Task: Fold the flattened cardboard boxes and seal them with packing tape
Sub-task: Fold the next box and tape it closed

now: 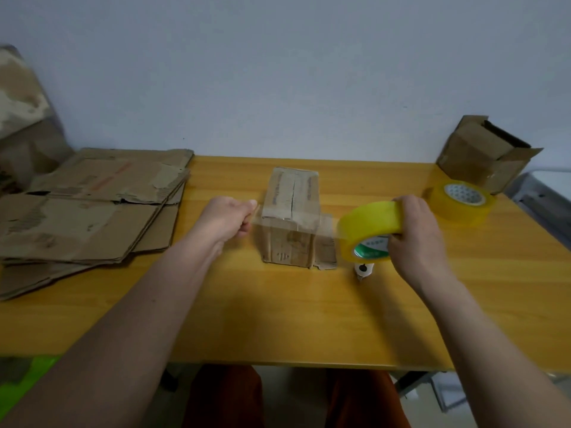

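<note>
Small folded brown cardboard box (292,217) stands mid-table on the yellow wooden tabletop (278,310), top flaps closed with the centre seam running near to far. One loose flap sticks out low on its right side.

Left hand (227,219), just left of the box: fingers curled, pinching the free end of a clear strip of tape (287,222). Right hand (415,233), right of the box: fingers and thumb wrapped round the yellow roll of packing tape (369,231), held off the table. Strip is stretched taut between the two hands, across the near edge of the box top. Whether it already touches the cardboard I cannot tell; motion blur.

Handling, as judgement: box looks light and empty, worn and creased, so it will likely slide or tip if the tape drags on it. Press down on the top rather than gripping the sides. Tape is thin, sticky, prone to folding on itself; keep it in tension, held by the very end and by the roll's outer rim.

Small white cutter-like object (364,270) lies on the table below the roll; detail too small to confirm.

Stack of flattened brown cardboard sheets (89,208) at left. Second yellow tape roll (460,202) far right, lying flat. Open brown cardboard box (488,152) behind it at the far right corner.
</note>
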Demonstrator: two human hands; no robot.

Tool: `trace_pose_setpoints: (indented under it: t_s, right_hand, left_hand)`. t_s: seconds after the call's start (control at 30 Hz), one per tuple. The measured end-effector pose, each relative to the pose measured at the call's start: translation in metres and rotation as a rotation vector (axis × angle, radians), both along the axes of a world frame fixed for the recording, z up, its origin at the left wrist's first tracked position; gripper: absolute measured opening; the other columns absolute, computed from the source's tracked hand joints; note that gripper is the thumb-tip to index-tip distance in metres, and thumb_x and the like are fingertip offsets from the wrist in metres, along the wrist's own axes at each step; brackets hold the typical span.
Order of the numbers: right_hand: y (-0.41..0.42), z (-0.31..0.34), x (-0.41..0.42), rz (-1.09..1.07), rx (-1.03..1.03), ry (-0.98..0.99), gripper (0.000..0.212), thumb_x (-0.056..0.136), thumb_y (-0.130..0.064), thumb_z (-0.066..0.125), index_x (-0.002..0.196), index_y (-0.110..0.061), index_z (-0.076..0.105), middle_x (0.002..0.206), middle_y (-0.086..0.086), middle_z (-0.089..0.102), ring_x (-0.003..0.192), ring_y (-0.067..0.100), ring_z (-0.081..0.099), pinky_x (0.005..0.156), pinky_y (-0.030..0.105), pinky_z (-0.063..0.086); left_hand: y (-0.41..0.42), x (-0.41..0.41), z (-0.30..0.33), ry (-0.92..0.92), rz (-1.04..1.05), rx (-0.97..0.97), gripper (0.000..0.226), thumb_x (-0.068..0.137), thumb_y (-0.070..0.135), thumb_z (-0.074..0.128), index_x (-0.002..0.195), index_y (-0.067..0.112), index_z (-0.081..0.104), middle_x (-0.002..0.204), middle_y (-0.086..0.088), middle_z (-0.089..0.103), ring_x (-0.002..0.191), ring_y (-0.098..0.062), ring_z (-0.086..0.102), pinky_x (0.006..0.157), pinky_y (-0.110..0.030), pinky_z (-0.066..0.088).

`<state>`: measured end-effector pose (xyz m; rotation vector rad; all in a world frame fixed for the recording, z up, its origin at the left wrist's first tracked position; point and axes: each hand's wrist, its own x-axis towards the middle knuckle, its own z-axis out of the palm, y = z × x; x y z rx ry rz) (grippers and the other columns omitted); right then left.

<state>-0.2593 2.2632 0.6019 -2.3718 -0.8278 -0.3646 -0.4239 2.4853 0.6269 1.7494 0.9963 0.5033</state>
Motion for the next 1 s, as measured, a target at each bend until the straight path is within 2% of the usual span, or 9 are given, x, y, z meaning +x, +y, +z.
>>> trace_pose_setpoints:
  t_s: [0.17,0.33,0.4,0.5,0.63,0.73,0.83,0.9,1.0]
  right_hand:
    - [0.013,-0.008,0.001,-0.004,-0.094,-0.015,0.052,0.072,0.014,0.054,0.118,-0.007,0.047,0.116,0.015,0.048,0.101,0.034,0.044,0.071,0.035,0.033]
    - [0.025,-0.017,-0.004,0.028,-0.151,0.008,0.05,0.071,0.012,0.057,0.116,-0.007,0.047,0.114,0.014,0.048,0.1,0.033,0.044,0.073,0.045,0.043]
    - [0.03,-0.018,-0.007,0.042,-0.156,0.016,0.051,0.071,0.012,0.057,0.117,-0.008,0.046,0.115,0.014,0.048,0.101,0.033,0.044,0.074,0.043,0.042]
    - [0.036,-0.018,-0.01,0.05,-0.15,0.03,0.051,0.071,0.011,0.057,0.118,-0.008,0.046,0.115,0.013,0.048,0.102,0.033,0.045,0.073,0.041,0.041]
    - [0.039,-0.016,-0.009,0.045,-0.133,0.039,0.051,0.073,0.01,0.057,0.119,-0.009,0.045,0.116,0.012,0.048,0.102,0.031,0.046,0.076,0.043,0.045]
    - [0.04,-0.015,-0.009,0.037,-0.141,0.057,0.052,0.074,0.009,0.059,0.12,-0.011,0.045,0.118,0.01,0.048,0.104,0.029,0.046,0.077,0.042,0.046]
    - [0.043,-0.013,-0.01,0.051,-0.148,0.072,0.051,0.075,0.007,0.059,0.12,-0.011,0.044,0.117,0.01,0.048,0.104,0.028,0.046,0.078,0.04,0.045]
    - [0.045,-0.013,-0.013,0.06,-0.151,0.069,0.051,0.076,0.006,0.06,0.12,-0.011,0.044,0.116,0.009,0.048,0.103,0.027,0.046,0.077,0.037,0.044]
    - [0.049,-0.013,-0.021,0.095,-0.153,0.061,0.047,0.076,0.002,0.062,0.118,-0.011,0.044,0.113,0.008,0.049,0.1,0.025,0.046,0.075,0.035,0.043]
  left_hand:
    - [0.005,0.003,-0.022,0.076,-0.03,-0.063,0.032,0.098,0.03,0.053,0.073,0.012,0.055,0.076,-0.006,0.06,0.07,-0.019,0.057,0.079,-0.035,0.052]
    - [-0.002,0.008,-0.041,0.085,-0.042,-0.074,0.033,0.102,0.033,0.044,0.076,0.015,0.052,0.078,-0.004,0.059,0.068,-0.015,0.058,0.06,-0.023,0.049]
    - [-0.005,0.012,-0.044,0.13,-0.088,-0.035,0.032,0.104,0.032,0.037,0.083,0.014,0.053,0.076,-0.003,0.057,0.068,-0.015,0.057,0.063,-0.027,0.051]
    - [-0.005,0.013,-0.047,0.283,-0.162,0.159,0.033,0.105,0.033,0.027,0.095,0.017,0.054,0.081,-0.005,0.061,0.076,-0.02,0.061,0.081,-0.041,0.054]
    - [-0.001,0.014,-0.043,0.496,-0.094,0.438,0.033,0.103,0.038,0.03,0.109,0.015,0.053,0.103,-0.003,0.057,0.088,-0.02,0.055,0.083,-0.041,0.049]
    - [-0.003,0.012,-0.036,0.284,0.127,0.536,0.042,0.094,0.035,0.058,0.129,0.015,0.045,0.121,-0.001,0.046,0.101,-0.017,0.052,0.086,-0.032,0.05]
    - [-0.013,0.01,-0.029,0.042,0.043,0.741,0.026,0.095,0.016,0.055,0.121,0.015,0.057,0.113,0.001,0.057,0.101,-0.014,0.056,0.082,-0.022,0.044]
    - [-0.023,0.011,-0.025,0.148,-0.06,0.856,0.025,0.101,0.024,0.043,0.113,0.016,0.063,0.109,0.002,0.062,0.1,-0.013,0.053,0.082,-0.022,0.042]
    - [-0.034,0.02,-0.013,0.415,-0.114,0.827,0.052,0.099,0.053,0.031,0.112,0.013,0.061,0.103,-0.001,0.059,0.093,-0.017,0.048,0.085,-0.032,0.045]
